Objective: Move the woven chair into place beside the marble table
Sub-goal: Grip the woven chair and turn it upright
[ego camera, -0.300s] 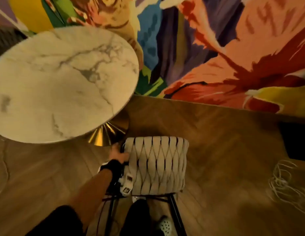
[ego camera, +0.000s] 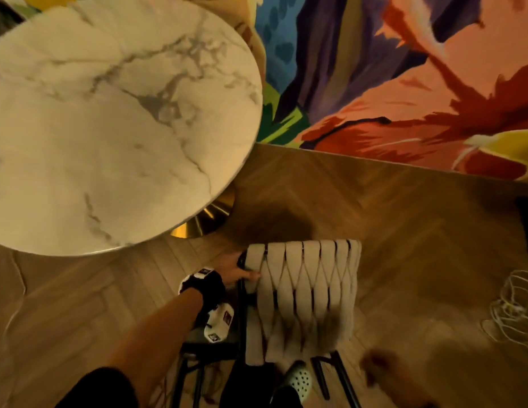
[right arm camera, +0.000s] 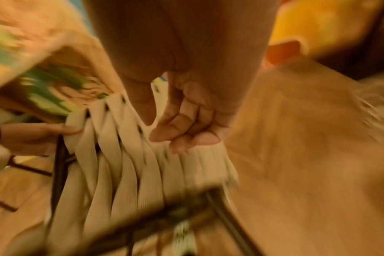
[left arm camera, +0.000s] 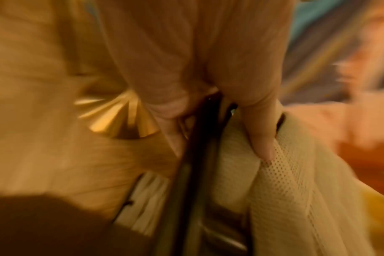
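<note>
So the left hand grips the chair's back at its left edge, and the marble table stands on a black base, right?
Not quite: the base under the marble table is shiny gold, not black, as the head view shows. The rest holds: the left hand grips the chair at the left edge of its back.

No text could be read anywhere; the small dark square tags on the wrist band [ego camera: 204, 285] behind the left hand [ego camera: 234, 270] were too blurred.

Left hand [ego camera: 233, 270] grips sideways, arm outstretched — right hand [right arm camera: 186, 121] hangs loosely curled (blurred).
</note>
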`<act>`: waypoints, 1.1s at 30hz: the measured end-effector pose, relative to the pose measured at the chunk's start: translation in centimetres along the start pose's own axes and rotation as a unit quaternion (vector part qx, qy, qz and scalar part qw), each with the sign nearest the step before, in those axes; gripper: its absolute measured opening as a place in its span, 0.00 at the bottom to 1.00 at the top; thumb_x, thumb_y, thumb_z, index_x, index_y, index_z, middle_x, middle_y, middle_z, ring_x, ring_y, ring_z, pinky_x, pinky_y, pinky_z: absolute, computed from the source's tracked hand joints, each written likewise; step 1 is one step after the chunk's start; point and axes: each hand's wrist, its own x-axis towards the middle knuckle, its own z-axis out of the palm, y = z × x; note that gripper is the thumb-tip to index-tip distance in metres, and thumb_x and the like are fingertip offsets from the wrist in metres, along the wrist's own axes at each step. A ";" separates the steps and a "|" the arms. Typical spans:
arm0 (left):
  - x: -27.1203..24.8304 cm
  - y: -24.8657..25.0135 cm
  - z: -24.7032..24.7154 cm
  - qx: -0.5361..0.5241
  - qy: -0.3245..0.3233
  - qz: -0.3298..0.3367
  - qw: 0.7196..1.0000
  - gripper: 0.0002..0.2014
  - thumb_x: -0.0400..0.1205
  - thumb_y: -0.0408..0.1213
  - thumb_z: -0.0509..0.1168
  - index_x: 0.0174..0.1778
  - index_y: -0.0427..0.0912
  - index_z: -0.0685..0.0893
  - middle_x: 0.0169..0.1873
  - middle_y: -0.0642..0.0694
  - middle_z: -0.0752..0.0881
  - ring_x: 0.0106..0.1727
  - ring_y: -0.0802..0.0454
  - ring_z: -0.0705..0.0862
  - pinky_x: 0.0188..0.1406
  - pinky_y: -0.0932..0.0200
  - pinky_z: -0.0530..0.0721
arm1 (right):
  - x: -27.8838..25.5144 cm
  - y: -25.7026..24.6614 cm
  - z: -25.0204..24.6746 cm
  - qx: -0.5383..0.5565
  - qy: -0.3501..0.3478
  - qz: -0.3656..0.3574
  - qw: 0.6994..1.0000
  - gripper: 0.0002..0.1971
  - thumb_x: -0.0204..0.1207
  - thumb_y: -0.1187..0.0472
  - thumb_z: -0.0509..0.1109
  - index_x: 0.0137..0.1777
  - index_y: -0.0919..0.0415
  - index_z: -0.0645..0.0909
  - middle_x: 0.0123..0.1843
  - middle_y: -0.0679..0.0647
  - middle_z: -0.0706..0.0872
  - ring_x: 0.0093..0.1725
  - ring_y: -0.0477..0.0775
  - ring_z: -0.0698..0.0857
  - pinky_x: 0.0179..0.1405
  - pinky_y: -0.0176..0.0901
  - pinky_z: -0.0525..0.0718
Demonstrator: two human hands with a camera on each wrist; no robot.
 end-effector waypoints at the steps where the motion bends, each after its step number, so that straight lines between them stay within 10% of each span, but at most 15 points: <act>1: -0.2 0.0 0.6 0.045 -0.032 0.019 0.998 0.20 0.67 0.37 0.78 0.54 0.56 0.84 0.57 0.49 0.88 0.61 0.52 0.84 0.72 0.42 0.77 | 1.1 -4.0 0.2 -0.014 0.019 -0.033 0.999 0.15 0.65 0.47 0.79 0.47 0.55 0.84 0.42 0.54 0.90 0.46 0.52 0.88 0.54 0.54 0.83; 5: -4.2 -0.5 2.6 0.140 -0.070 0.013 0.988 0.28 0.67 0.51 0.74 0.64 0.53 0.82 0.61 0.55 0.86 0.62 0.58 0.83 0.65 0.53 0.83 | 8.3 -16.0 1.9 -0.230 -0.089 -0.157 0.956 0.34 0.71 0.64 0.74 0.78 0.50 0.67 0.70 0.44 0.70 0.60 0.45 0.77 0.61 0.41 0.74; 9: -9.0 -0.4 3.5 0.108 -0.072 0.011 0.992 0.20 0.71 0.47 0.74 0.60 0.58 0.83 0.56 0.60 0.87 0.59 0.66 0.84 0.67 0.57 0.83 | 9.6 -18.3 5.8 -0.445 -0.239 -0.109 0.856 0.25 0.63 0.56 0.81 0.61 0.56 0.84 0.61 0.57 0.87 0.60 0.60 0.85 0.56 0.44 0.80; 13: -10.8 4.2 2.8 0.152 -0.074 0.088 0.982 0.20 0.73 0.43 0.73 0.61 0.58 0.82 0.46 0.72 0.85 0.49 0.86 0.80 0.51 0.84 0.78 | 5.8 -18.6 2.2 -0.414 -0.234 -0.155 0.866 0.17 0.60 0.54 0.82 0.47 0.60 0.89 0.48 0.61 0.90 0.49 0.59 0.87 0.52 0.56 0.85; 16: -9.6 9.1 2.5 0.199 -0.062 0.168 0.964 0.20 0.72 0.43 0.75 0.59 0.44 0.86 0.52 0.53 0.90 0.50 0.67 0.87 0.54 0.66 0.86 | 3.1 -18.9 -2.5 -0.338 -0.165 -0.184 0.908 0.05 0.65 0.59 0.79 0.32 0.50 0.87 0.34 0.53 0.90 0.36 0.48 0.87 0.38 0.45 0.84; 19: -8.7 12.8 2.6 0.244 -0.064 0.243 0.936 0.19 0.69 0.44 0.76 0.55 0.42 0.88 0.52 0.50 0.91 0.53 0.63 0.87 0.53 0.73 0.83 | 0.0 -18.8 -6.5 -0.304 -0.072 -0.223 0.923 0.12 0.64 0.59 0.78 0.28 0.42 0.80 0.28 0.42 0.85 0.33 0.39 0.83 0.37 0.39 0.80; 26: -7.3 11.2 6.5 0.410 -0.111 0.196 0.884 0.12 0.71 0.47 0.67 0.44 0.44 0.82 0.42 0.44 0.90 0.46 0.46 0.89 0.42 0.53 0.84 | -2.8 -10.5 -3.2 -0.372 0.044 -0.165 0.912 0.09 0.65 0.51 0.68 0.46 0.40 0.79 0.47 0.41 0.82 0.50 0.50 0.83 0.49 0.46 0.80; 33: -4.6 7.0 9.9 0.356 -0.171 0.081 0.915 0.17 0.70 0.40 0.63 0.54 0.50 0.86 0.51 0.41 0.89 0.51 0.43 0.86 0.51 0.48 0.86 | 1.3 -2.7 2.9 -0.396 0.034 -0.054 0.916 0.22 0.68 0.53 0.63 0.64 0.41 0.77 0.67 0.46 0.81 0.69 0.56 0.76 0.66 0.52 0.69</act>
